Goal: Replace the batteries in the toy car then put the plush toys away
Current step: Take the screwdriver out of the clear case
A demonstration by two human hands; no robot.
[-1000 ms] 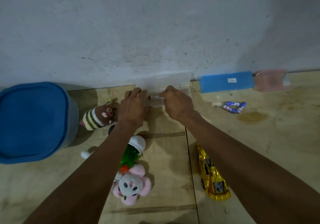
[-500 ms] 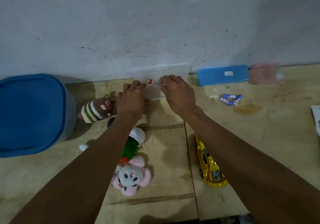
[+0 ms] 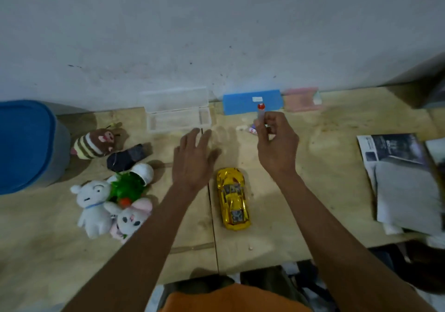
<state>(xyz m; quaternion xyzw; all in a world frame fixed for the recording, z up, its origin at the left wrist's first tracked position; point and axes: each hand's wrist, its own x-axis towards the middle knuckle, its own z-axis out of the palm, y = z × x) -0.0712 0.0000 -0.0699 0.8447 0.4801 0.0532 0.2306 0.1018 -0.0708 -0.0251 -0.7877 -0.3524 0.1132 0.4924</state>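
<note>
While the right hand (image 3: pixel 277 147) pinches a red-capped screwdriver (image 3: pixel 261 116) upright, ready for the yellow toy car (image 3: pixel 233 197), the left hand (image 3: pixel 192 160) hovers, fingers spread, grasping nothing.

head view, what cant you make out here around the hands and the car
- Tool with a red tip pinched by the right hand: its lower end is hidden by the fingers.
- Batteries: mostly behind the right hand, count unclear.
- Yellow toy car: lies top up, battery cover not visible.
- Left hand: fingertips motion-blurred.
- Blue bin: cut off by the left edge.
</note>
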